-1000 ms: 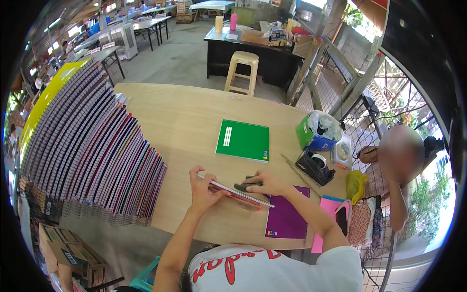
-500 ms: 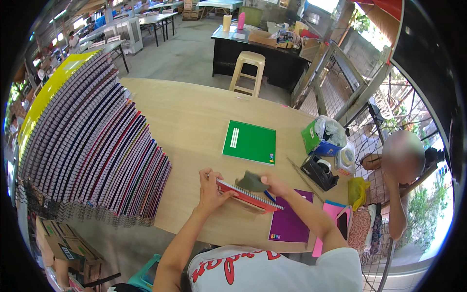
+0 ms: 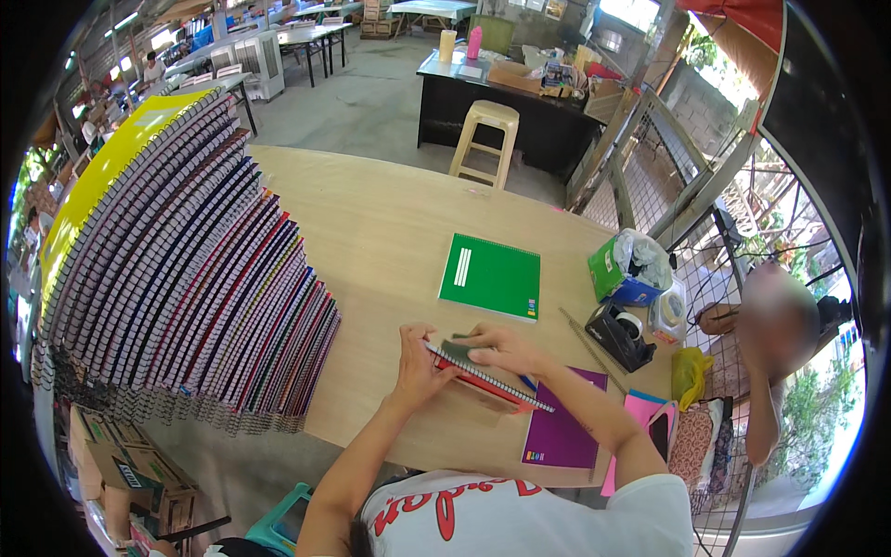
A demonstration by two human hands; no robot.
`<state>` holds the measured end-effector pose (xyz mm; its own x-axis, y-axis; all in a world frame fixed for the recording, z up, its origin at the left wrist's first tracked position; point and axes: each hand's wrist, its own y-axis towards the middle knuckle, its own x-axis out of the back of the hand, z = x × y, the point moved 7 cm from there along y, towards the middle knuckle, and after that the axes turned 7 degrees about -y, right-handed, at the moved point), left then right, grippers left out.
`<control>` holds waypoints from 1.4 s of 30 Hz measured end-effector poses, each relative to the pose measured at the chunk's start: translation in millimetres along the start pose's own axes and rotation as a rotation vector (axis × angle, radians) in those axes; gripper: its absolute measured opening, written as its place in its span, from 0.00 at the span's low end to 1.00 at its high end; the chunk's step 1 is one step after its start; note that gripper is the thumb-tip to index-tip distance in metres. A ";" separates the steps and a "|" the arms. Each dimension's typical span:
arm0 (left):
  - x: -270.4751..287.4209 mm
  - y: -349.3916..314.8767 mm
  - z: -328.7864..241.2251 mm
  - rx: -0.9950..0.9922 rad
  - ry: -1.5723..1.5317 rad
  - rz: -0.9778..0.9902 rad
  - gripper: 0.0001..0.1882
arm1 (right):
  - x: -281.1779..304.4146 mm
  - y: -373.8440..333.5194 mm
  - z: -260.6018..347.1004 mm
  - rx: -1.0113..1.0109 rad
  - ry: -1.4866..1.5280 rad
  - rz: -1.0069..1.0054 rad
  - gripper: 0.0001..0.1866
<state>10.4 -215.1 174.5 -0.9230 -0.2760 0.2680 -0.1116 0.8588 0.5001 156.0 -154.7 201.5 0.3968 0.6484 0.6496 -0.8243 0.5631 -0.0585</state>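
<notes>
A red spiral notebook (image 3: pixel 492 387) stands tilted on its edge on the table, its wire coil facing up. My left hand (image 3: pixel 418 369) grips it at the left end, thumb along the near side. Fingers of my right hand (image 3: pixel 506 351) are closed on a dark green pad (image 3: pixel 456 349), which looks like scouring pad or cloth and rests against the coil's left part. A purple notebook (image 3: pixel 564 434) lies flat under the right end of the red one, with a blue pen-like thing (image 3: pixel 527 382) by it. Beyond lies a green notebook (image 3: pixel 492 278).
A tall leaning stack of spiral notebooks (image 3: pixel 204 269) fills the left. To the right are a ruler-like strip (image 3: pixel 594 346), tape dispenser (image 3: pixel 620 339), box of plastic bags (image 3: pixel 620 278), yellow bag (image 3: pixel 690 376) and phone (image 3: pixel 658 434). Another person (image 3: pixel 766 371) is at the far right.
My right hand has moved left and down, bringing the green pad from above the coil onto its left part. My left hand still holds the red notebook. The whole view has shifted slightly.
</notes>
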 end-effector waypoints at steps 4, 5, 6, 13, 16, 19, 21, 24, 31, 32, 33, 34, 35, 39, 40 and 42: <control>18.3 -1.6 41.8 0.273 -0.498 -0.039 0.32 | 0.7 5.5 -20.8 -0.110 -0.047 0.014 0.25; 21.3 -5.2 63.8 0.331 -0.596 0.005 0.29 | -2.2 6.4 -0.7 -0.018 0.036 0.028 0.25; 20.3 -7.0 68.3 0.397 -0.696 0.061 0.27 | -5.7 4.2 12.7 0.065 0.128 0.037 0.25; 23.6 0.1 68.4 0.347 -0.750 0.042 0.27 | -3.0 18.8 24.8 0.069 -0.035 0.034 0.24; 29.6 2.8 64.8 0.329 -0.769 0.020 0.30 | -12.1 29.5 -21.8 -0.106 0.163 0.054 0.27; 30.5 -1.3 71.3 0.372 -0.738 -0.006 0.31 | -16.2 33.9 -13.0 -0.058 0.292 0.045 0.28; 29.4 -1.4 77.2 0.350 -0.771 -0.031 0.31 | -19.3 48.6 -8.8 -0.069 -0.010 0.123 0.29; 22.2 -1.3 73.7 0.427 -0.761 0.066 0.28 | -34.5 51.4 -69.3 -0.036 -0.192 0.178 0.36; 13.6 1.4 68.8 0.322 -0.813 0.029 0.14 | -54.7 -95.0 -174.3 -0.483 -1.001 -0.278 0.37; 9.6 0.9 70.6 0.362 -0.795 0.006 0.13 | -62.9 -105.5 -185.9 -0.433 -0.974 -0.343 0.35; 8.9 0.7 71.4 0.400 -0.767 -0.016 0.12 | -67.6 -108.7 -186.0 -0.380 -0.940 -0.414 0.34; 7.7 0.8 69.8 0.406 -0.779 -0.016 0.11 | -70.7 -113.4 -186.4 -0.327 -0.905 -0.484 0.33; 6.6 0.8 68.4 0.413 -0.791 -0.015 0.10 | -65.8 -120.9 -193.7 -0.352 -0.800 -0.576 0.30; 12.4 -3.0 64.8 0.524 -0.827 -0.018 0.11 | 30.5 -77.4 -66.2 -0.159 -0.206 -0.802 0.22; 11.7 -2.1 61.4 0.508 -0.837 -0.001 0.12 | 49.6 -63.8 -15.7 -0.039 -0.365 -0.699 0.21; 10.2 4.3 56.7 0.466 -0.855 0.033 0.14 | 67.1 -35.1 60.5 0.177 -0.634 -0.501 0.20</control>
<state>-20.3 -189.8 132.7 -0.8638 0.0001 -0.5038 -0.0455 0.9959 0.0782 187.1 -161.9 293.0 0.4748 -0.1002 0.8744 -0.6826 0.5851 0.4377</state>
